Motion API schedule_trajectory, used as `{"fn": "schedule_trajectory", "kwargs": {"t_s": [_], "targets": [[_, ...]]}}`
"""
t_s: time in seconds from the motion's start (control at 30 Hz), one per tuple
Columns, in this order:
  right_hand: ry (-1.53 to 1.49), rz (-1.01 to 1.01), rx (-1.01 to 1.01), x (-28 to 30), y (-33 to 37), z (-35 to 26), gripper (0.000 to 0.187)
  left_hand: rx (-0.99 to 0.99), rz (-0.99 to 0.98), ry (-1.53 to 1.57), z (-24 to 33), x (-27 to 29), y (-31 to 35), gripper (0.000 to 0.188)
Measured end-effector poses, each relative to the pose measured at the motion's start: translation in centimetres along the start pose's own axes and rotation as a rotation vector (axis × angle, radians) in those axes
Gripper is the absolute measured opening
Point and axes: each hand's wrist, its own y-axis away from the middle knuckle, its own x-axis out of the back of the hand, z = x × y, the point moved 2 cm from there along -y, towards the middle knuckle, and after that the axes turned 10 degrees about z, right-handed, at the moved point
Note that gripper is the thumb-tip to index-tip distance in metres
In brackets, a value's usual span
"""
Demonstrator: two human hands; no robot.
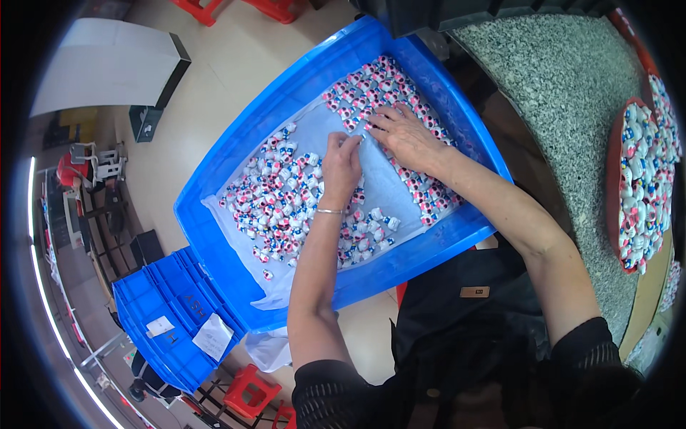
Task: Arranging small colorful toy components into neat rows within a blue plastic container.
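A blue plastic bin [243, 114] in front of me is lined with a pale sheet [314, 125]. Small white, pink and blue figurines [275, 193] lie in a loose heap on its left side. Others stand close together in rows [371, 86] along the far and right sides. My left hand [341, 168] is closed in a pinch over the bare sheet between the two groups; what its fingertips hold is mostly hidden. My right hand [409, 137] lies over the right-hand rows, fingers stretched out and touching the figurines at their edge.
On the right, a red tray [616, 193] heaped with similar figurines rests by a speckled stone countertop [543, 71]. A blue crate [161, 307] with paper labels adjoins the bin at lower left. Red stools [251, 390] stand on the floor, and a white table [114, 64] is at upper left.
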Motion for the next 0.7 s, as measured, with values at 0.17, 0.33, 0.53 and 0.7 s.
{"fn": "schedule_trajectory", "kwargs": {"t_s": [0.17, 0.33, 0.53, 0.7], "targets": [[-0.012, -0.026, -0.003, 0.8, 0.6, 0.2, 0.038, 0.148, 0.129, 0.218, 0.3, 1.0, -1.3, 0.018], [-0.03, 0.078, -0.009, 1.3, 1.0, 0.6, 0.028, -0.127, -0.194, -0.183, 2.3, 4.6, 0.7, 0.024], [-0.028, 0.048, 0.005, 2.1, 1.6, -0.3, 0.033, -0.165, -0.375, -0.42, 3.5, 2.7, 1.6, 0.028], [-0.046, 0.033, -0.039, 2.4, 2.7, 0.5, 0.034, 0.401, -0.324, 0.129, 0.1, 1.4, 1.5, 0.018]]}}
